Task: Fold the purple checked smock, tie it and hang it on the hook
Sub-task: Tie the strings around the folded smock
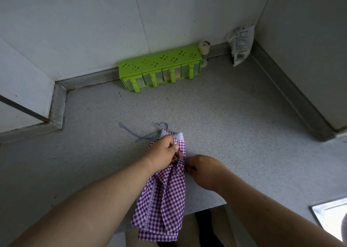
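Folding appears complete: the purple checked smock (pixel 161 196) lies as a narrow bundle on the counter (pixel 225 119), lower end overhanging the edge. Tying is in progress: the left hand (pixel 163 149) clamps the gathered waist, the right hand (pixel 201 167) pinches a tie (blue cord (pixel 131 133) loose). Hanging remains; no hook visible.

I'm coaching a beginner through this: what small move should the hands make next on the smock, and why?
Probably draw the tie snug. The purple checked smock already lies folded into a narrow bundle on the counter, its lower end hanging over the edge. Both the left hand and right hand pinch at its cinched middle, while the blue strings lie slack beyond it. No hook is in view.
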